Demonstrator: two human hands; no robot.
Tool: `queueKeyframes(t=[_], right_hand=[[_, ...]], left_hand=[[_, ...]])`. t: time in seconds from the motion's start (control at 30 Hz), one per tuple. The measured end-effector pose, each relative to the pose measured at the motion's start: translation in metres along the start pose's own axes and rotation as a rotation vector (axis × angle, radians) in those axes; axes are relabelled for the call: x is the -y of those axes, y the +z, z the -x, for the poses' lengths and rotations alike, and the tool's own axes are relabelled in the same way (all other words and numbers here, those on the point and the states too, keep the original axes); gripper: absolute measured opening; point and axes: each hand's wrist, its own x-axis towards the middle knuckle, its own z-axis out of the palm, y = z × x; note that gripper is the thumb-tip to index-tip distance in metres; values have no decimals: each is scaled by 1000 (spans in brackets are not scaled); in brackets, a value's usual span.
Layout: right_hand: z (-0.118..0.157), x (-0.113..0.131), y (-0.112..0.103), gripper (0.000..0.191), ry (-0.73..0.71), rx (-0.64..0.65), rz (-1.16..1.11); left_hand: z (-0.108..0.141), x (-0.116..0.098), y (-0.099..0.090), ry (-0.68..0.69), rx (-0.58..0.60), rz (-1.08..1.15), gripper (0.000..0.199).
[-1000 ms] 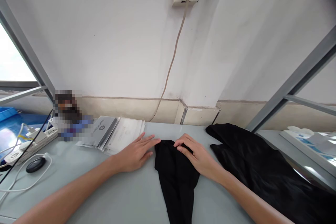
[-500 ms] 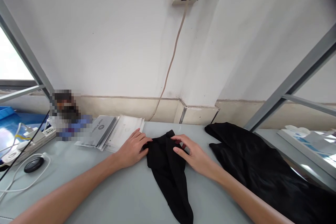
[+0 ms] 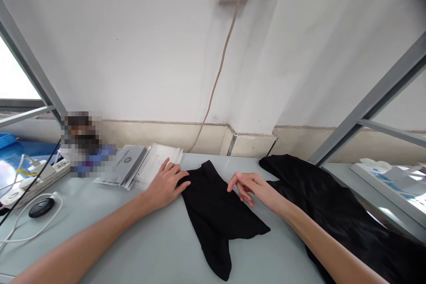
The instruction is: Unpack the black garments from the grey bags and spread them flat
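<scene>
A small black cloth piece (image 3: pixel 216 206) lies spread on the grey table, with one flap toward the lower right and a narrower tail toward the front edge. My left hand (image 3: pixel 167 184) rests at its upper left corner, fingers apart, the fingertips touching the cloth. At its right edge, my right hand (image 3: pixel 248 186) hovers beside or just over the fabric, index finger bent and the other fingers loosely curled apart, with nothing visible in them. Further right a larger black cloth (image 3: pixel 319 199) lies in a heap, partly behind my right forearm.
Grey and white plastic packets (image 3: pixel 124 164) lie behind my left hand. A power strip (image 3: pixel 40 184), white cable and black oval device (image 3: pixel 41 207) are at the left. Metal frame bars (image 3: pixel 369 97) rise on both sides. A cord (image 3: pixel 221 64) hangs from the wall socket.
The small black cloth has opened out, its flap now lying to the lower right. My right hand has moved slightly right and turned, and its fingers have left the cloth's top.
</scene>
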Motion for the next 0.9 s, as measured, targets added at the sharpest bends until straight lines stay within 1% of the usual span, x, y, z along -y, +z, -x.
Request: queueKeyframes(t=[0.13,0.2,0.27,0.33,0.37,0.47,0.5,0.53,0.57,0.63,0.7,0.77,0.87,0.9], right_hand=[[4,9,8,54,-72,117,164],[5,11,14,45,-91,121,268],[6,8,17,36,-132,60,429],[4,0,19,32,-195,0,609],[3,-6,18,35,-227,-23,690],[-1,-21,15,51,-323,-124,906],[-2,-24,14,51,-354,-167,952],[-3,-25,13,48,-378,-197,975],[-3,-25,13,43,-388,-196,974],[-2,-21,15,38,-371,-114,913],[0,-16,17,42,-343,-11,836],[1,-13,18,45,-328,16,788],[1,-14,17,28,-334,2,771],[0,-14,17,25,-336,2,772]], left_hand=[[0,0,0,-12,-30,-27,30],[0,-1,-1,54,-12,32,28],[0,-3,-3,137,38,127,29],[1,-6,-5,166,88,202,28],[1,-8,-6,158,101,222,26],[2,-14,-10,106,117,266,24],[3,-16,-11,82,126,283,25],[3,-17,-12,53,137,302,27],[3,-18,-13,27,146,319,28],[2,-18,-14,10,140,342,29],[2,-16,-14,40,98,341,29],[2,-14,-14,68,61,307,30],[3,-12,-14,61,79,243,41],[3,-12,-15,55,95,235,45]])
